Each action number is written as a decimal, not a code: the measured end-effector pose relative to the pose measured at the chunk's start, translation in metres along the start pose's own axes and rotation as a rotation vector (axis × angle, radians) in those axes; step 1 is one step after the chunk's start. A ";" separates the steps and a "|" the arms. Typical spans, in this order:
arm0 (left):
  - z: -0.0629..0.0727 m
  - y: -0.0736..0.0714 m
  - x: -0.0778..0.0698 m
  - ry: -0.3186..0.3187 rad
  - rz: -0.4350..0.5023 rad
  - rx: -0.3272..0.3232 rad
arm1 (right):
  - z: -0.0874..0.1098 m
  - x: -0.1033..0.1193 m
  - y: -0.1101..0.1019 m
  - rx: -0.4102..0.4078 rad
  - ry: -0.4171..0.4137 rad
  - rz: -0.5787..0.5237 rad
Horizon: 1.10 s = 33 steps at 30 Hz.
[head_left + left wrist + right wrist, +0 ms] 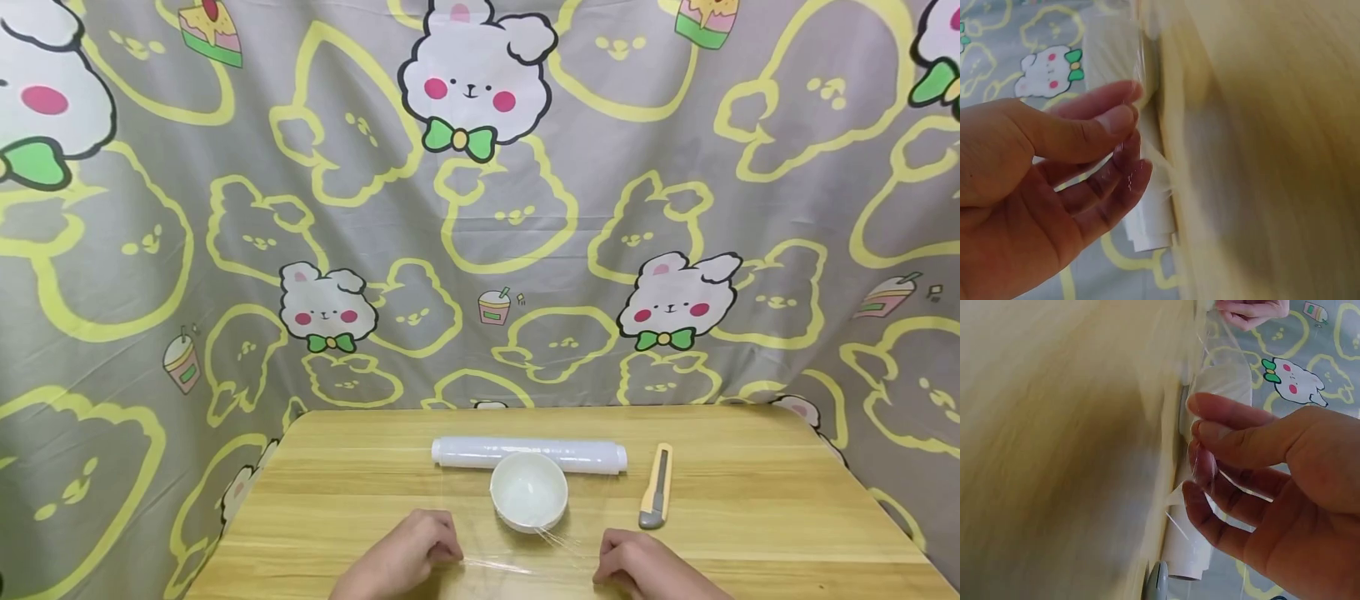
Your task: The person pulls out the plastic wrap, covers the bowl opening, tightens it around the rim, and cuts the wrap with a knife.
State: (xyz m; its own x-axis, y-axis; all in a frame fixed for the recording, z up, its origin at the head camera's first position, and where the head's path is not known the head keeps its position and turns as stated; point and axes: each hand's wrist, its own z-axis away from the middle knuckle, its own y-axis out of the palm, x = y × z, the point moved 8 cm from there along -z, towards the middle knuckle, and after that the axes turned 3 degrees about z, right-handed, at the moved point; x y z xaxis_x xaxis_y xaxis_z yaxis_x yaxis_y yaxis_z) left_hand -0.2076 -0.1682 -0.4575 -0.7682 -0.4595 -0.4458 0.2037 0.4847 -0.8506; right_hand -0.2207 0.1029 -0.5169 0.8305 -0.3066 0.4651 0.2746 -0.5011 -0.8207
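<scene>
Pinched by 2 hands (408,548) (647,565) — clear, creased plastic film (498,566).

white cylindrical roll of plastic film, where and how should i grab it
Probably grip the white cylindrical roll of plastic film by both ends, from above: it lies crosswise, and the round white bowl stands before its middle.

You pinch clear plastic film (497,567), glossy and wrinkled. Far from you, the roll (467,453): smooth, shiny plastic wrap. Bowl (528,493) before you: smooth, faint gloss; ceramic or plastic, cannot tell. Cutter (657,487), right: smooth plastic casing. Tabletop (352,471): wood-grained, low sheen. Curtain (517,187), far: matt, creased cloth.
</scene>
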 end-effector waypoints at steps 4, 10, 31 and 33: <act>-0.003 0.003 0.003 0.009 -0.061 -0.037 | -0.009 0.008 -0.008 0.012 0.053 0.061; -0.008 0.007 0.006 0.047 -0.139 -0.097 | -0.023 0.019 -0.017 0.038 0.150 0.142; -0.029 0.013 0.040 -0.250 -0.045 -0.114 | -0.044 0.011 -0.029 -0.187 0.169 0.395; -0.031 0.015 0.042 -0.263 -0.034 -0.102 | -0.046 0.011 -0.032 -0.246 0.145 0.397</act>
State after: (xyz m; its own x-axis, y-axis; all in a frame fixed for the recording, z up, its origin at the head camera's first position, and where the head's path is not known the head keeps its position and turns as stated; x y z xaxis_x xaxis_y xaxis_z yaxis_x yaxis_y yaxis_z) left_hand -0.2556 -0.1573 -0.4801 -0.5870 -0.6475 -0.4860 0.1080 0.5323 -0.8396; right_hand -0.2424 0.0784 -0.4701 0.7673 -0.6132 0.1878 -0.1867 -0.4937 -0.8493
